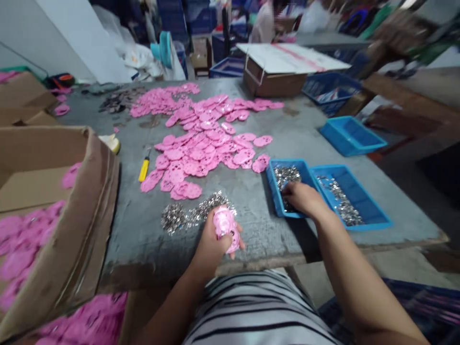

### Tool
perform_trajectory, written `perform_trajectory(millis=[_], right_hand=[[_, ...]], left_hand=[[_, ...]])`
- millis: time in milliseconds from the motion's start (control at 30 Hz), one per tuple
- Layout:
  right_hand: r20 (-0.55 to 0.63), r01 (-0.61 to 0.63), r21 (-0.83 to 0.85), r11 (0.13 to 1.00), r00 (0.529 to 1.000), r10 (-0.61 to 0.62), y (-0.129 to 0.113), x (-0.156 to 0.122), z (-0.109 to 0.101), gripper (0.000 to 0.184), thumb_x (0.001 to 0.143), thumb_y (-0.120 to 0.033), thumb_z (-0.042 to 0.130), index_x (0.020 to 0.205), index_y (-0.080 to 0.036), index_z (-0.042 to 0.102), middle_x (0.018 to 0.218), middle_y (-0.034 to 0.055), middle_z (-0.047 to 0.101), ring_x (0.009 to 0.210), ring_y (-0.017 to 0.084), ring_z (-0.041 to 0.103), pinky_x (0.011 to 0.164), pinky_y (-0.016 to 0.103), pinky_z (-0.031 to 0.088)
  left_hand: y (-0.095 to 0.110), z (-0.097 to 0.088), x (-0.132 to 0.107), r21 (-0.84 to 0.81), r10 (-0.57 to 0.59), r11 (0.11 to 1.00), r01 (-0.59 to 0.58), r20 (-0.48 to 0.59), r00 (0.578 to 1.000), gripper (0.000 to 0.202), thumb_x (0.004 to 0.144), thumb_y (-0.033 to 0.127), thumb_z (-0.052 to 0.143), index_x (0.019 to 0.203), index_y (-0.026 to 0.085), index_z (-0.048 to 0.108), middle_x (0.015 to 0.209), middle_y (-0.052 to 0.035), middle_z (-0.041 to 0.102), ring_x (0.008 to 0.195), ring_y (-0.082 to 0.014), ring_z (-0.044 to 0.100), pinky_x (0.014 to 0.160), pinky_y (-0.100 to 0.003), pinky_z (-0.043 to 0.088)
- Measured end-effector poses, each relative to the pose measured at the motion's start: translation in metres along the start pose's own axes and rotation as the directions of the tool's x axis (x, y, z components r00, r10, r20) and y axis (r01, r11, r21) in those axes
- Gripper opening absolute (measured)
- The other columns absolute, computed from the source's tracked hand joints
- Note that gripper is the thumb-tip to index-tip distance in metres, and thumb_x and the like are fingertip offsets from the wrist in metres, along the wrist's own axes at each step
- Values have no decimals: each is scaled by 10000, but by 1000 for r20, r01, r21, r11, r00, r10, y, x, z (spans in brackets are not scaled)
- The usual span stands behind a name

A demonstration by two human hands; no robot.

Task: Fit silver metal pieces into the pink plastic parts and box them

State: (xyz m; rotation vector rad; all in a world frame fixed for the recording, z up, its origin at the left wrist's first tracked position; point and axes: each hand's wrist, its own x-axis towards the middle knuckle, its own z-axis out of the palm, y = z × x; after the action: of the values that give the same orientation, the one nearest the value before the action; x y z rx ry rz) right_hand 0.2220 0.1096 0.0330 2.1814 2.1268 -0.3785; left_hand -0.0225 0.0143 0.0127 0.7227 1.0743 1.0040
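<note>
We hold a pink piece over the table's near edge and reach into a tray of metal parts.

Our left hand (214, 242) is closed around a pink plastic piece (225, 229), held just above the grey table (251, 215) beside a loose heap of small shiny metal parts (187, 215). Our right hand (301, 198) rests palm down in the nearer blue tray (273, 191), its fingers on the metal bits there; we cannot tell whether they pinch anything. A second blue tray (362, 201) sits touching it on the right. Further back lies a wide spread of pink pieces (204, 143), a yellow-handled tool (144, 168) to its left. A cardboard box (82, 230) holding more pink pieces stands at the left.
</note>
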Motion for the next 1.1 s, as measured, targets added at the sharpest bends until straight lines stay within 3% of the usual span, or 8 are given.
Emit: perform_trajectory(millis=[400,633,700,800,867,933,1000,1100], right_hand=[[-42,-155,36,987,987,156,-6,-5,5,206,858,-148,485,966,-169,660,953,130,716,840,245,671,616,274,387],[-129,-144,172,975,978,167,-1,-7,5,187,869,-167,491,947,-167,661,1024,114,697,946,245,635,750,300,419],[-189,-106,312,944,967,171,-2,-9,4,187,858,-165,483,910,-173,663,1021,95,691,943,222,623,781,300,424],[-190,66,702,710,977,97,-15,-17,6,122,796,-212,538,820,-176,652,809,44,675,735,174,598,691,285,435],[-123,139,869,475,990,-65,-33,-26,12,107,749,-260,581,775,-177,643,669,3,615,593,136,528,605,264,414],[-59,138,936,322,968,-242,-55,-35,21,121,699,-274,631,762,-171,642,620,-19,578,556,114,490,579,247,398],[-16,105,965,239,939,-344,-75,-42,32,140,677,-258,663,779,-167,635,624,-24,579,569,108,503,586,237,400],[14,94,958,269,928,-372,-95,-48,46,65,708,-182,641,765,-167,613,625,-26,589,579,103,524,580,218,402]], left_hand=[[-9,-2,2,-30,13,999,-13,-6,1000,641,638,156,567,1228,233,329,779,20,615,515,-138,612,335,-171,376],[-13,-8,6,-48,9,999,-8,20,1000,632,632,178,598,1210,212,345,794,3,625,533,-157,624,329,-186,394],[-13,-9,6,-53,11,999,-10,24,1000,625,637,192,614,1205,210,356,804,-4,632,550,-162,634,337,-189,403],[-13,-6,7,-50,30,998,-31,-12,999,603,641,224,645,1183,205,382,789,-4,635,555,-163,637,342,-187,405],[-13,-2,7,-33,51,998,-53,-57,997,608,627,249,678,1163,199,396,757,4,631,529,-162,629,334,-189,402],[-12,3,8,-7,79,997,-80,-109,991,640,604,266,708,1159,196,396,732,12,629,495,-159,618,322,-193,399],[-11,7,8,15,115,993,-114,-170,979,664,593,259,716,1171,199,395,718,22,628,465,-151,607,315,-191,395],[-13,8,9,49,148,989,-139,-275,950,657,586,243,708,1171,203,412,696,35,627,424,-139,591,299,-181,381]])
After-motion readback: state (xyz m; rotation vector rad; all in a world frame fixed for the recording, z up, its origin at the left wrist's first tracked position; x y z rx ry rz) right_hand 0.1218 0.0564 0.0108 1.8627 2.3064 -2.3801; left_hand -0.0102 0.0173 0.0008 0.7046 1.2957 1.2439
